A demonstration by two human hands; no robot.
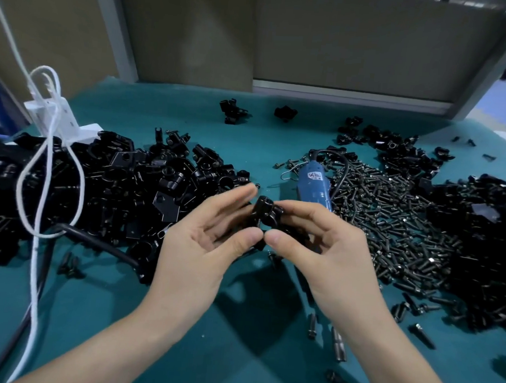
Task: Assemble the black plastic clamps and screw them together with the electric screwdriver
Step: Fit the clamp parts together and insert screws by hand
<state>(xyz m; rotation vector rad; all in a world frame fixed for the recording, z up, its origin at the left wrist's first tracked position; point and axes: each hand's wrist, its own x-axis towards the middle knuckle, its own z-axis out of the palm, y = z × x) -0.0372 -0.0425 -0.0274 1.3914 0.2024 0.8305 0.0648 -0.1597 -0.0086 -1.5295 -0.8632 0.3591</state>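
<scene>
Both hands meet above the middle of the teal table. My left hand (210, 242) and my right hand (319, 248) together pinch a black plastic clamp (263, 214) between thumbs and fingers, thumb tips nearly touching below it. Parts of the clamp are hidden behind my fingers. The blue electric screwdriver (316, 183) lies on the table just behind my right hand, its black cord curving to the right. A big heap of black clamp parts (121, 189) fills the left side. A heap of dark screws (392, 220) spreads on the right.
A white cable (43, 178) loops over the left heap from a white power strip (58, 117). A black cable (100, 244) runs across the near left. More black parts (485, 241) pile at the far right. Loose screws (337, 344) lie near my right forearm.
</scene>
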